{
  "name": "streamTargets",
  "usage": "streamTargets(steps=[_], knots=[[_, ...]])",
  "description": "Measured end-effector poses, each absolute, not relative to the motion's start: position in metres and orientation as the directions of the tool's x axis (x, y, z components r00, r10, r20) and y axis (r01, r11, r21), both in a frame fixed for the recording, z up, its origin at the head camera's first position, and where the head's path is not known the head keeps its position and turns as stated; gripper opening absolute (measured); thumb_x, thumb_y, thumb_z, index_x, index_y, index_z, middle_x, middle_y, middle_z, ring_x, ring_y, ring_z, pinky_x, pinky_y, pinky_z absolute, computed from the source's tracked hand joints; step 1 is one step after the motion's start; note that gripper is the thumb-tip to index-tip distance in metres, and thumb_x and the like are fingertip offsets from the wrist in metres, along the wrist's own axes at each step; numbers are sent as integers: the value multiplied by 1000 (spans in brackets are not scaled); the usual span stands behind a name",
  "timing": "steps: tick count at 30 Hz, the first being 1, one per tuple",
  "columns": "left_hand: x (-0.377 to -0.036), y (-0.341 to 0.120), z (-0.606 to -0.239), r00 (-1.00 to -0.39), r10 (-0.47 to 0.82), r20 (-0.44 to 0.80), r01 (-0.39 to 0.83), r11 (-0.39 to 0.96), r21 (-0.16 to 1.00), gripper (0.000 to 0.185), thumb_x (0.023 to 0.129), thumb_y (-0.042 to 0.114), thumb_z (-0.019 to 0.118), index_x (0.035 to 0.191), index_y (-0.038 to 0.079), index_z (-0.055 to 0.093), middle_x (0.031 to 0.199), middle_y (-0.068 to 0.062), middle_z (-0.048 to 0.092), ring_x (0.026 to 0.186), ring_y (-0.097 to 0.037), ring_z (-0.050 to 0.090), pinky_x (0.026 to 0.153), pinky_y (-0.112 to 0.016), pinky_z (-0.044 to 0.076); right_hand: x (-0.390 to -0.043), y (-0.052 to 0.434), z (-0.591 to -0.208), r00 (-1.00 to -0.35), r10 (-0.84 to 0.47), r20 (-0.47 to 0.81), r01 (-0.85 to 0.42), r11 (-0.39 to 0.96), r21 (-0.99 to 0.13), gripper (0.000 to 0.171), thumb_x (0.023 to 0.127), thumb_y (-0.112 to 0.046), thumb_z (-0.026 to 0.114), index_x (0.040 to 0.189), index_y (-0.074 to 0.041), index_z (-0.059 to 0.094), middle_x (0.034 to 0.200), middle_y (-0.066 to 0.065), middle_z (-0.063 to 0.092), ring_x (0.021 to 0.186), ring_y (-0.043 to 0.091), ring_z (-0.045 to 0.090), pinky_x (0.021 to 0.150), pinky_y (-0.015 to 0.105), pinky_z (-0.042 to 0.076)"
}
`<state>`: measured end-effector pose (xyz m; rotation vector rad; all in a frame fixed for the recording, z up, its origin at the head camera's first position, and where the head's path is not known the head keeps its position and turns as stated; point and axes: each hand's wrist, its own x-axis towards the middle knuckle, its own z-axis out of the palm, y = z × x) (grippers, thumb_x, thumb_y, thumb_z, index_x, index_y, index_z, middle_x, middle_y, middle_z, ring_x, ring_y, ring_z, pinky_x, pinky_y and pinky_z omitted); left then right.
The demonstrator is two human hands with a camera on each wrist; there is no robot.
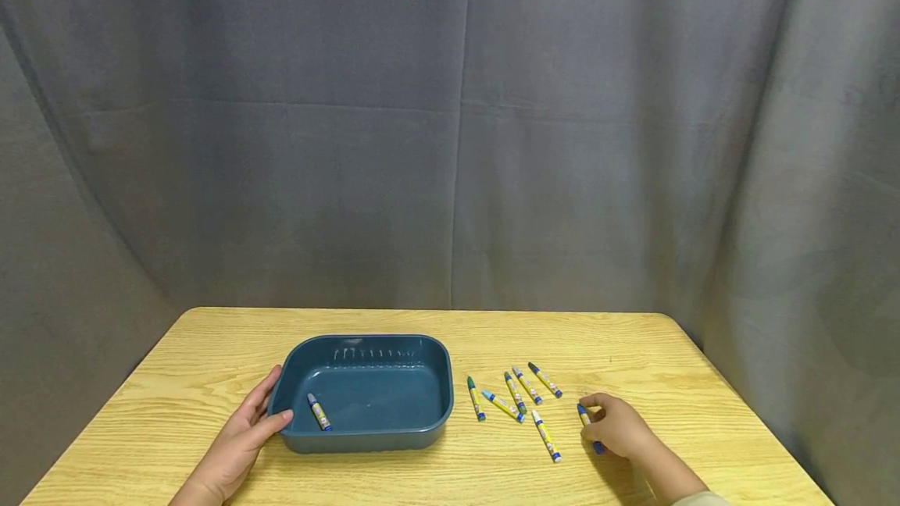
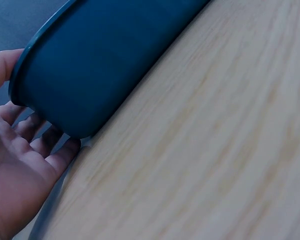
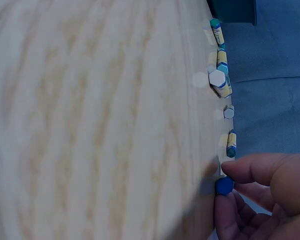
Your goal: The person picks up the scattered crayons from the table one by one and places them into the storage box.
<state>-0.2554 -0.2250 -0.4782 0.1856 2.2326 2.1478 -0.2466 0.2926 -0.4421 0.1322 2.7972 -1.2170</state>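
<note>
Blue tray (image 1: 436,393), centre-left: one crayon (image 1: 319,411) inside | loose crayons (image 1: 516,394) right: six on table | right hand (image 1: 619,426): pinching blue crayon (image 1: 584,415) on the tabletop, far right | left hand (image 1: 242,436): fingers straight, steadying tray's left wall

I see the tub (image 1: 366,393) on the left half of the worktop (image 1: 633,342). One crayon (image 1: 319,411) lies in the tub, near its front left corner. My left hand (image 1: 242,436) rests on the worktop against the tub's left front corner. To the right of the tub, six loose crayons (image 1: 516,397) lie on the worktop. Farther right, my right hand (image 1: 619,426) holds another crayon (image 1: 584,415) in its grip, down on the worktop.
</note>
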Motion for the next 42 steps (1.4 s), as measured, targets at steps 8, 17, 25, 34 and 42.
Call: streamTargets(steps=[8,17,25,34,42], knots=[[-255,-226,-477,-992,111,56,62,46,997,78,97,14,56,158,7,8,162,-24,11,107,27,39,87,1,36,-251,295,-437,-990,33,-134,123,645,-754,51,84,0,63,132,10,50,91,11,56,62,16,50,53,20,46],[-254,-226,-477,-992,108,59,63,37,997,78,97,14,57,158,7,8,162,-22,12,107,27,38,87,1,37,-264,295,-420,-993,12,-115,101,585,-805,53,91,-3,57,141,7,42,94,11,51,72,19,50,65,31,53],[-254,-226,-479,-993,102,58,62,36,997,78,96,14,57,158,7,9,162,-24,11,108,27,38,87,1,37,-279,284,-404,-998,-1,-69,58,533,-844,54,93,-4,56,143,8,39,95,9,50,78,18,50,69,35,57],[-256,-226,-479,-992,107,64,68,33,997,78,97,14,57,158,6,9,163,-23,9,107,29,37,88,1,36,-299,257,-394,-999,-18,-33,21,467,-884,54,96,-8,56,145,5,38,100,9,49,89,19,55,76,37,58],[-255,-225,-479,-991,109,77,80,20,997,78,96,11,57,158,5,10,162,-24,11,108,27,38,88,0,37,-313,220,-391,-999,-33,-28,12,399,-917,51,96,-5,54,145,0,42,103,9,51,96,22,58,80,36,58]])
